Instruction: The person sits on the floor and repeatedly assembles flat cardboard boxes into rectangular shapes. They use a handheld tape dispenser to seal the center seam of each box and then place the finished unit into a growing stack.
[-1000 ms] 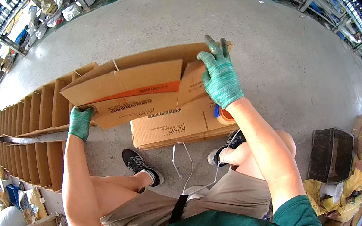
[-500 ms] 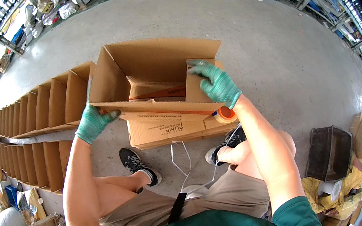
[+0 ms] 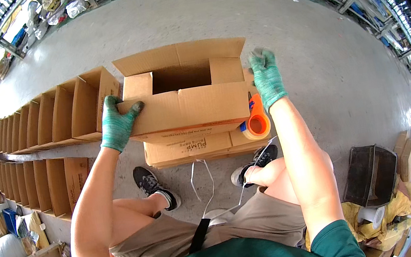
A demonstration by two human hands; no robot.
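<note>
The box (image 3: 186,108) is at the centre of the frame, above a stack of flat cardboard (image 3: 180,153). Its side flaps are folded inward, while the long front and back flaps stand spread. The left hand (image 3: 118,122) grips its left edge, thumb across the front flap and fingers around the side. The right hand (image 3: 267,75) is just off the box's right end, fingers loosely curled, with nothing visible in its grip.

With only one hand steadying it, the box could skew or slide if pushed from the right, and the loose side flaps could spring up. The tape dispenser (image 3: 257,124), near the box's lower right corner, could be knocked by a careless sweep of the right forearm.

The box's inside is shadowed; no contents show. Two rows of open boxes (image 3: 56,113) fill the left, the nearest showing bare cardboard walls. The black bin (image 3: 369,177), lower right, has too dark an inside to read.
</note>
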